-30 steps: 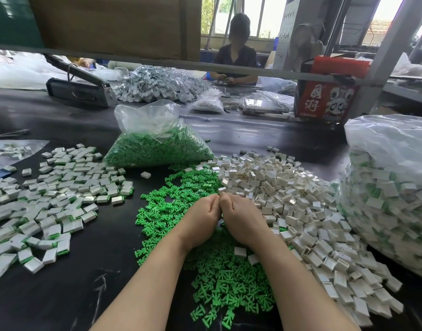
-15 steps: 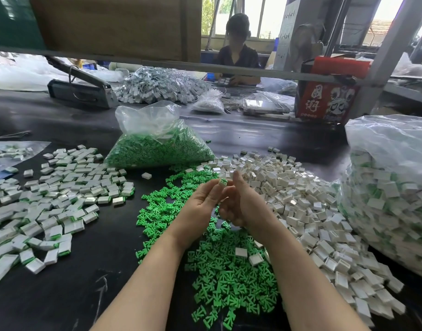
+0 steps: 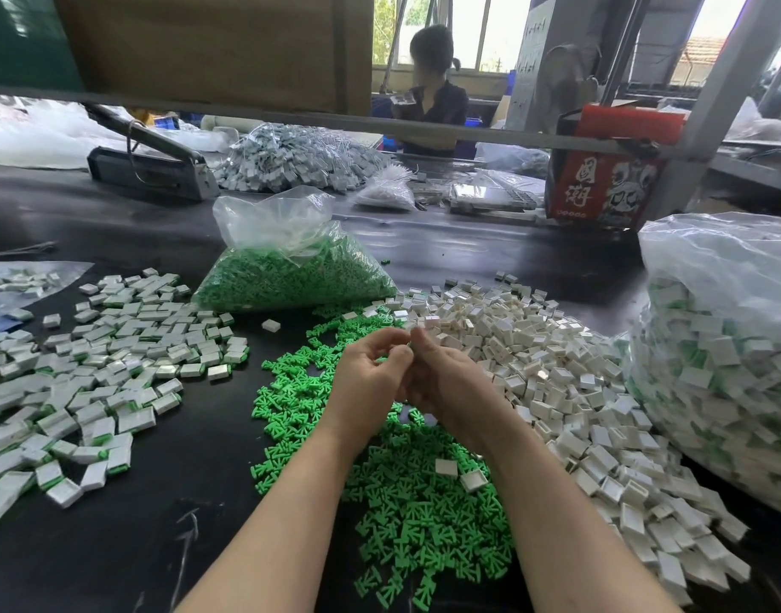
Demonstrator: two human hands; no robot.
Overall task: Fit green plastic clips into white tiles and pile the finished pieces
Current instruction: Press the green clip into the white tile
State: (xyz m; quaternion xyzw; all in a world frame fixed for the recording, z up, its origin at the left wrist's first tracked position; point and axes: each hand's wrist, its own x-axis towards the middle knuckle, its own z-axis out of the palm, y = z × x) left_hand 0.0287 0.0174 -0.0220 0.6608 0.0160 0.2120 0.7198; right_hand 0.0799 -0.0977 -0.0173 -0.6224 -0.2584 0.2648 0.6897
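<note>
1. Head view, change: lifted off the loose green clips (image 3: 417, 493) a second ago, where both fists were pressed knuckle to knuckle; now raised above that heap, left hand (image 3: 371, 378) and right hand (image 3: 446, 387) touching at the fingertips, fingers curled inward.
2. Head view, grip: a sliver of green glimpsed between the fingertips (too small to name as clip or tile); cannot tell which hand pinches it, nor whether a tile is held at all.
3. Meaning for the task: probably one clip mid-seating, or just seated; finished piece not yet dropped on the pile.
4. Head view, places from the hands: finished pieces (image 3: 96, 369) spread at 9 o'clock, well apart; empty white tiles (image 3: 556, 391) heaped from 1 to 4 o'clock, just beside the right wrist; loose clips underneath, running to 6 o'clock.
5. Counts: two hands; three loose heaps on the black table (image 3: 158, 546) (clips, tiles, finished); one clear bag of clips (image 3: 291, 267) at 12 o'clock; one large bag of finished pieces (image 3: 724, 347) at 3 o'clock; two stray white tiles (image 3: 459, 473) lying on the green heap near 6 o'clock; single parts far too many to count.
6. Beyond: one other person (image 3: 432, 90) seated at 12 o'clock, far off; one red carton (image 3: 609, 170) near 1 o'clock.
</note>
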